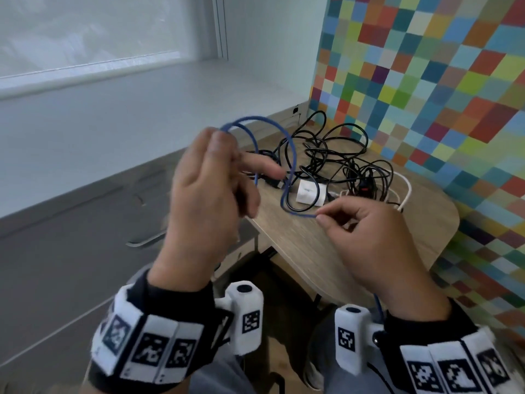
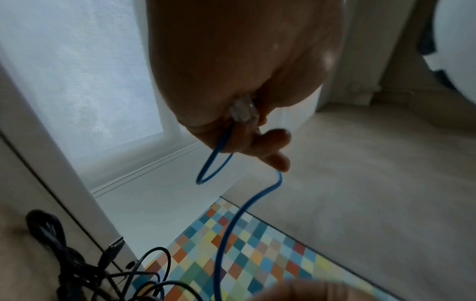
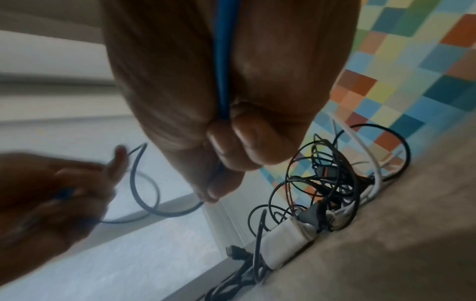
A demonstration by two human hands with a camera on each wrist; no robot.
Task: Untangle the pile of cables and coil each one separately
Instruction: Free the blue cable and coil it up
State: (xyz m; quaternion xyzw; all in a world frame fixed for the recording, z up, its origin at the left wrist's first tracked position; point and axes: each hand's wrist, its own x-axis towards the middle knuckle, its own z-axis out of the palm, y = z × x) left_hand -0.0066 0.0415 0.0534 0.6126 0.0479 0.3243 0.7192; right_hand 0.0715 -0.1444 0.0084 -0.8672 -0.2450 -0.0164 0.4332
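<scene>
A thin blue cable (image 1: 289,143) arcs in loops above the table between both hands. My left hand (image 1: 216,172) is raised and grips the loops, with the cable's clear plug (image 2: 242,111) held in its curled fingers. My right hand (image 1: 355,220) pinches the same blue cable (image 3: 222,61) lower down, and the cable runs on through its palm. Behind the hands a tangled pile of black cables (image 1: 335,155) lies on the wooden table (image 1: 312,251), together with a white cable (image 1: 404,189) and a white power adapter (image 1: 309,193).
The table stands in a corner: a multicoloured checkered wall (image 1: 426,81) on the right, a pale wall and window sill (image 1: 113,75) on the left. Left of the table lies grey floor (image 1: 56,237). A wall socket (image 1: 295,110) sits behind the pile.
</scene>
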